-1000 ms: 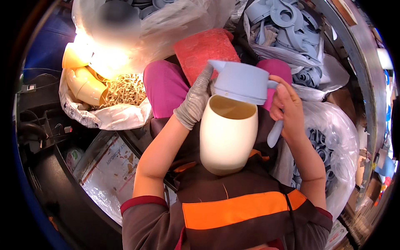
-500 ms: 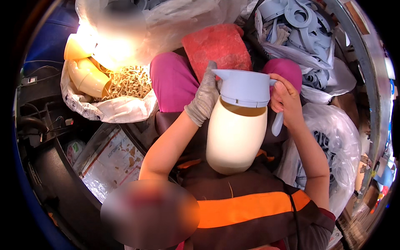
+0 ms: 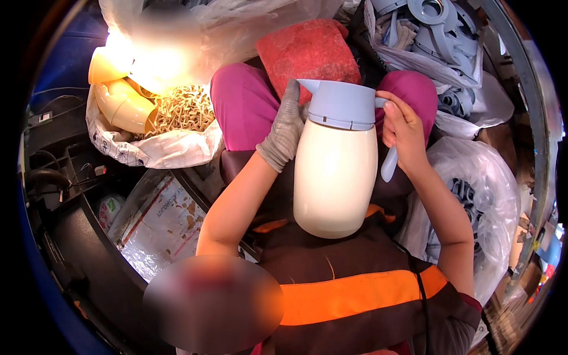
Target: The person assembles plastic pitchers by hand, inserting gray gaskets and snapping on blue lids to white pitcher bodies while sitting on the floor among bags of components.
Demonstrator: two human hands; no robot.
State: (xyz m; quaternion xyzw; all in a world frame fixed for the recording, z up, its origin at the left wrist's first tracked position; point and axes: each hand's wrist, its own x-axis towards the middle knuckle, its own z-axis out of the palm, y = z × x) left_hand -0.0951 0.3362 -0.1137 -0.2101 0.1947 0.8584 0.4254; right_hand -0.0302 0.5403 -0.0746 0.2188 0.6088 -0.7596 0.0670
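Cream jug (image 3: 335, 177) with blue lid (image 3: 342, 105) in both hands' grip (gloved left (image 3: 285, 127), bare right (image 3: 403, 131)), red cushion (image 3: 307, 50) behind.

The person's lap (image 3: 248, 112) in magenta trousers carries the work: just beyond the gripping hands a red cushion (image 3: 307, 50) lies between the knees, touching both thighs.

red cushion (image 3: 307, 50), sack of yellow fittings (image 3: 157, 127)
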